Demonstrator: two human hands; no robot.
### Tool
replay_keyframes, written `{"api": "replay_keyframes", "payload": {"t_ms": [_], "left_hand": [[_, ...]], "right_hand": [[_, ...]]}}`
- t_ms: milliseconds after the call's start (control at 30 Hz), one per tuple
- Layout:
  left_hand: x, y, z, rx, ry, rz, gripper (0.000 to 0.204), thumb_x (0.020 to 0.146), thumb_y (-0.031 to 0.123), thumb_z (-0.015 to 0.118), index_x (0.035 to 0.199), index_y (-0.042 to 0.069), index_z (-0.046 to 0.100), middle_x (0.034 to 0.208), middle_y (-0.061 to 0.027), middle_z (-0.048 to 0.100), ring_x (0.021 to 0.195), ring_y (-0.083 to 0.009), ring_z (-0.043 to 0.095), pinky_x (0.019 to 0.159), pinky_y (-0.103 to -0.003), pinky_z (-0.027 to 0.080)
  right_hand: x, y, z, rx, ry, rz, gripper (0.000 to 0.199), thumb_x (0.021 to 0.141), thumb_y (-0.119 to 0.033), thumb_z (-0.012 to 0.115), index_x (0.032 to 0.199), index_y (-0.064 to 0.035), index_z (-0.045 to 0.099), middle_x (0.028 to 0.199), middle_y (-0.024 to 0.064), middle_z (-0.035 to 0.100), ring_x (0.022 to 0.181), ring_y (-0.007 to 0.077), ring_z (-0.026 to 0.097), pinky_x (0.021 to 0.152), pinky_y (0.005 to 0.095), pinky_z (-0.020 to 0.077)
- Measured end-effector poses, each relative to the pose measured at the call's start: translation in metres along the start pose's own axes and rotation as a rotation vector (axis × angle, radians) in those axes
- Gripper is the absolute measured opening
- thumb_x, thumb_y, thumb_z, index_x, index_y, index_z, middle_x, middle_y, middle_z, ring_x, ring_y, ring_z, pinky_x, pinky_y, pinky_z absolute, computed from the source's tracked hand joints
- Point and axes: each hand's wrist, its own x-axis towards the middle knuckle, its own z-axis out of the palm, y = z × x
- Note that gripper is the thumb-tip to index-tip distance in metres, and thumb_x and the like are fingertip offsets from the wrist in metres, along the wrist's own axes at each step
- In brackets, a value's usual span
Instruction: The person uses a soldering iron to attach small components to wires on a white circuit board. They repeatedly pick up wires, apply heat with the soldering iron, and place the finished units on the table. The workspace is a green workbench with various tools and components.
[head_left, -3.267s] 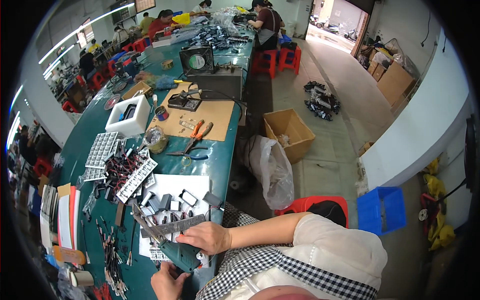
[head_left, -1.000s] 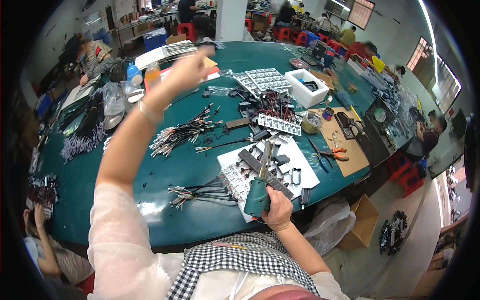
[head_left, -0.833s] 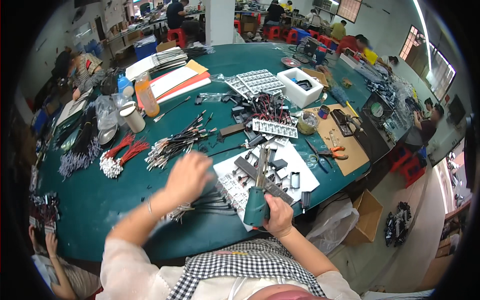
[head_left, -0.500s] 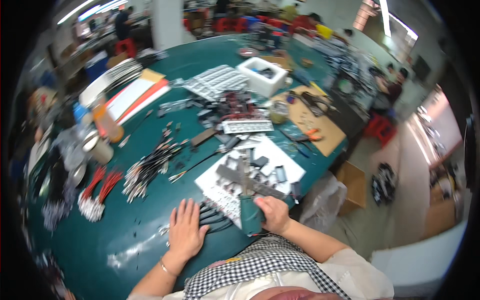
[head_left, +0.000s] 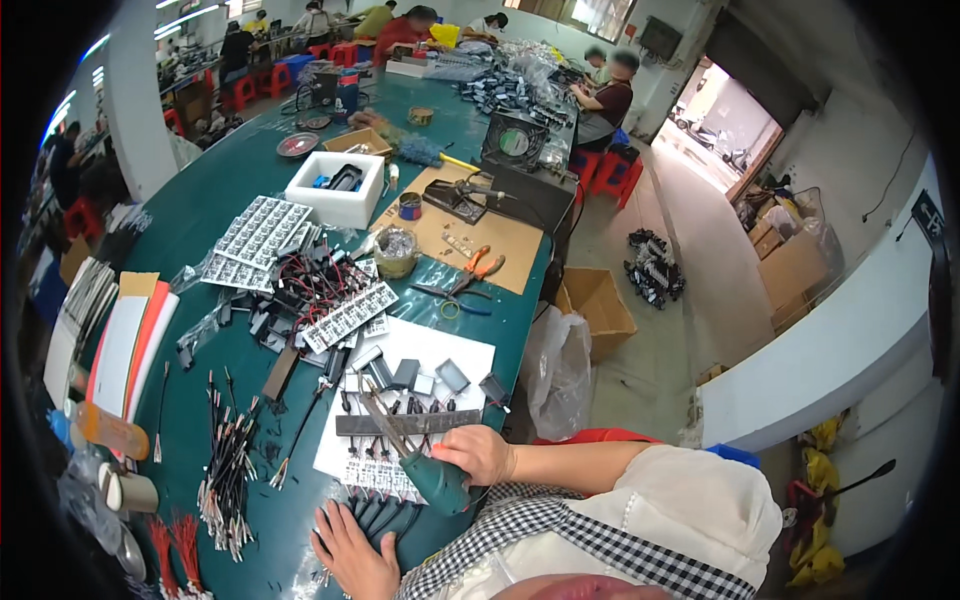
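In my right hand (head_left: pixel 480 453) is a green-bodied hand tool (head_left: pixel 435 484) with a long metal nose; I cannot tell its exact kind. The nose slants up and left across a dark bar (head_left: pixel 360 425) lying on a white sheet (head_left: pixel 465 350). My left hand (head_left: pixel 355 562) rests flat on the table, fingers spread, beside several black cables (head_left: pixel 405 518). These cables run to a row of small white circuit boards (head_left: pixel 372 478) just below the bar. Small grey rectangular cases (head_left: pixel 452 375) sit above the bar.
Left lie black wire bundles (head_left: pixel 225 500) and red wires (head_left: pixel 185 545). Further off are circuit board panels (head_left: pixel 262 232), a white foam box (head_left: pixel 335 190) and orange-handled pliers (head_left: pixel 485 263). A plastic bag (head_left: pixel 560 370) and cardboard box (head_left: pixel 600 315) stand off the right edge. Other people work behind.
My view has swung right, so the table appears further left and turned. My right hand still holds the green tool near the bar; my left hand stays flat by the cables.
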Motion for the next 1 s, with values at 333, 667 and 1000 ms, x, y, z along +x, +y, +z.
{"api": "replay_keyframes", "payload": {"t_ms": [333, 667, 1000], "left_hand": [[0.0, 0.002, 0.002, 0.116, -0.031, 0.026, 0.075, 0.082, 0.029, 0.063, 0.14, -0.004, 0.03, 0.151, -0.0177, 0.027, 0.141, -0.0357, 0.021, 0.112, -0.051, 0.012], [-0.004, -0.009, 0.021, 0.205, 0.047, 0.05, 0.079, 0.078, 0.029, 0.069, 0.14, -0.004, 0.031, 0.15, -0.0158, 0.029, 0.14, -0.0338, 0.022, 0.112, -0.052, 0.014], [-0.005, -0.008, 0.021, 0.22, 0.055, 0.042, 0.073, 0.083, 0.036, 0.062, 0.138, -0.004, 0.035, 0.15, -0.0151, 0.03, 0.14, -0.0332, 0.023, 0.112, -0.051, 0.015]], "right_hand": [[-0.003, 0.005, 0.003, 0.033, 0.134, -0.042, 0.048, 0.076, -0.01, 0.057, 0.123, -0.0016, 0.049, 0.089, 0.0116, 0.057, 0.068, 0.0268, 0.058, 0.058, 0.0352, 0.0484], [-0.004, 0.001, 0.002, -0.056, 0.2, -0.095, 0.038, 0.083, -0.011, 0.053, 0.121, -0.0029, 0.052, 0.084, 0.0092, 0.054, 0.069, 0.0249, 0.057, 0.061, 0.034, 0.0491], [-0.003, -0.004, -0.001, -0.074, 0.21, -0.092, 0.04, 0.082, -0.009, 0.054, 0.122, -0.0046, 0.051, 0.084, 0.0081, 0.054, 0.07, 0.0236, 0.058, 0.061, 0.0335, 0.0492]]}}
